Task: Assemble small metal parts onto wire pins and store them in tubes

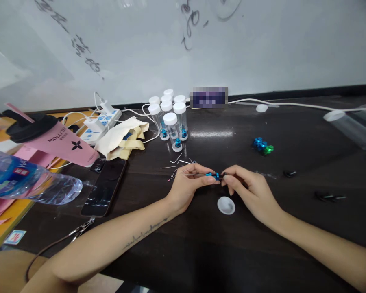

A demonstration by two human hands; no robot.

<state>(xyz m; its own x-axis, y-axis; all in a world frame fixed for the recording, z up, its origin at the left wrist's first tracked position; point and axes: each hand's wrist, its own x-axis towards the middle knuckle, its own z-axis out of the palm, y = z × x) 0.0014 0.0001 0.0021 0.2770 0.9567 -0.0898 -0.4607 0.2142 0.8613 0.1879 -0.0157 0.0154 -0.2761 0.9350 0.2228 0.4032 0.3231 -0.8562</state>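
Note:
My left hand is closed in a pinch on a thin metal pin that carries small blue beads. My right hand pinches the other end of the beaded pin, at a dark tip. Both hands hover just above the dark table. A white cap lies on the table right below the hands. Several loose metal pins lie just beyond my left hand. A small pile of blue and green beads sits further back to the right.
Several clear vials with white caps stand at the back. A phone, a cloth bag, a power strip, a pink cup and a water bottle are at the left. Black small parts lie right.

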